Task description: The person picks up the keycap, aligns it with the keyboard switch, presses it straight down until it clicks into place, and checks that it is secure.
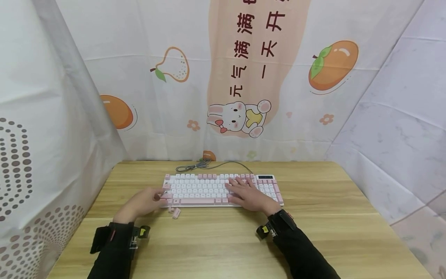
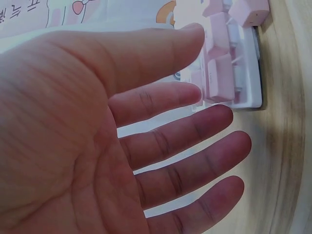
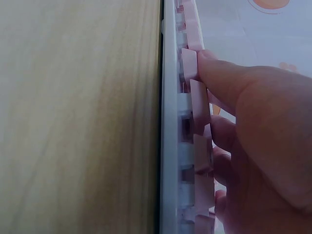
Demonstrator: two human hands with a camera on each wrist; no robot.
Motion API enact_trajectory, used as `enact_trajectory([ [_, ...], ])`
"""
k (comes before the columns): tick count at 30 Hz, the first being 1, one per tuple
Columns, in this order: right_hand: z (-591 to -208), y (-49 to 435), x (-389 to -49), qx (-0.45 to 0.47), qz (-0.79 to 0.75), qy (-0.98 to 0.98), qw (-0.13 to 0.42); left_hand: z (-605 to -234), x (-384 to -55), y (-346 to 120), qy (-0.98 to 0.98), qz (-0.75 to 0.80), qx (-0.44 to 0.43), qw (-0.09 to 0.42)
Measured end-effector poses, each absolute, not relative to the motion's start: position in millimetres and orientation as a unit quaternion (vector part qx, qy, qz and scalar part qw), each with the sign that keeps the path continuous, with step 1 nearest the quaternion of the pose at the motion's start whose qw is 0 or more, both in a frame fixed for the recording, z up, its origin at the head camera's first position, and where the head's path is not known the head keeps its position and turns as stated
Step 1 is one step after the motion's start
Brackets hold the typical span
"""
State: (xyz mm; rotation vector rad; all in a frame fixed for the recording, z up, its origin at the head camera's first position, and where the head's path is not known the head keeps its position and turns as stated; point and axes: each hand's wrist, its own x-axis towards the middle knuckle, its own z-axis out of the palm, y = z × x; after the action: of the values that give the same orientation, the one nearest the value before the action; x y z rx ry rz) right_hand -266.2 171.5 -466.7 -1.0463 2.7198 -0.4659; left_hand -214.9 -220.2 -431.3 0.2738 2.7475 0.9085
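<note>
A white and pink keyboard (image 1: pixel 198 190) lies on the wooden table. My left hand (image 1: pixel 144 203) is at its left end. In the left wrist view the thumb and index fingertips come close to pink keycaps (image 2: pixel 220 80) at the corner; whether they touch is unclear. The other fingers extend past the keyboard's end, holding nothing. My right hand (image 1: pixel 249 195) rests spread over the keys on the right part, its thumb against a pink key (image 3: pixel 190 65) in the right wrist view. Two loose pink keycaps, one whole in sight (image 1: pixel 176 213), lie before the keyboard's front left.
A tied grey cable (image 1: pixel 198 166) lies behind the keyboard. Bare wood (image 1: pixel 195 248) shows in front of it. A printed curtain (image 1: pixel 167 97) hangs at the table's back edge, and white sheets (image 1: pixel 52 97) hang at the sides. Each wrist carries a strapped camera (image 1: pixel 263 231).
</note>
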Motion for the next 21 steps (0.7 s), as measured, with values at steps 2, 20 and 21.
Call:
enact_trajectory([
  [2,-467,172,-266,-0.352,-0.155,0.918,0.096,-429,-214,-219,0.939,0.308,0.096,0.116],
  [20,-466,172,-267,-0.348,-0.151,0.919,0.102,-414,-206,-199,0.945,0.279,0.148,0.079],
  [21,-467,172,-267,-0.348,-0.150,0.920,0.102,-413,-205,-197,0.945,0.278,0.153,0.079],
])
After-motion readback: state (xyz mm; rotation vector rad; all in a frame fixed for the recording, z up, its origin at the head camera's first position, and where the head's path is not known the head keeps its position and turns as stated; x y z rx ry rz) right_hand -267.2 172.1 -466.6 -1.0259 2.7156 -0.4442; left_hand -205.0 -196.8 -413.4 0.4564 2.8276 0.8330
